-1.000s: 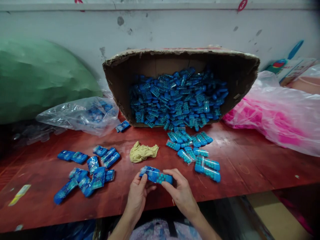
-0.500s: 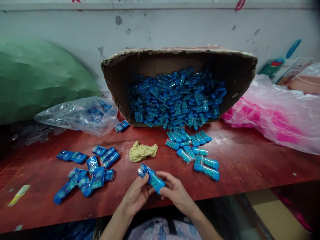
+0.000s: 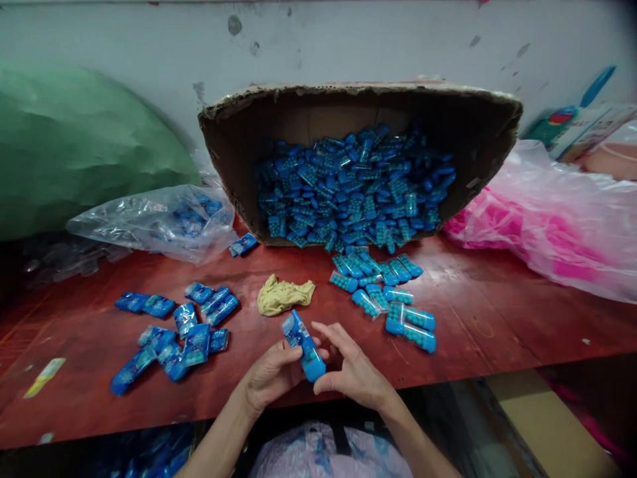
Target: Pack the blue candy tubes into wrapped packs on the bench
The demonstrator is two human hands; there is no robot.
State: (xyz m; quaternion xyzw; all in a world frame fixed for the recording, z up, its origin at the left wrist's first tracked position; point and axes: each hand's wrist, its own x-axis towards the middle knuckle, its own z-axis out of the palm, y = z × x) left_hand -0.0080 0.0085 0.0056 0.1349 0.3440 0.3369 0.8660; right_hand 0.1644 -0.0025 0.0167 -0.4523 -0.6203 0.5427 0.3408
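While you stood at the red table (image 3: 497, 318), blue pack (image 3: 303, 344) sat upright btwn both hands, L hand (image 3: 271, 373) pinching its side, R hand (image 3: 354, 372) at bottom end, fingers spread, box (image 3: 233, 166) behind.

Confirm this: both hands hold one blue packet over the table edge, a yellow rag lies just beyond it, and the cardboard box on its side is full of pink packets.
Not quite. In the head view the left hand and right hand do hold one blue packet, with the yellow rag just beyond, but the cardboard box holds blue packets, not pink.
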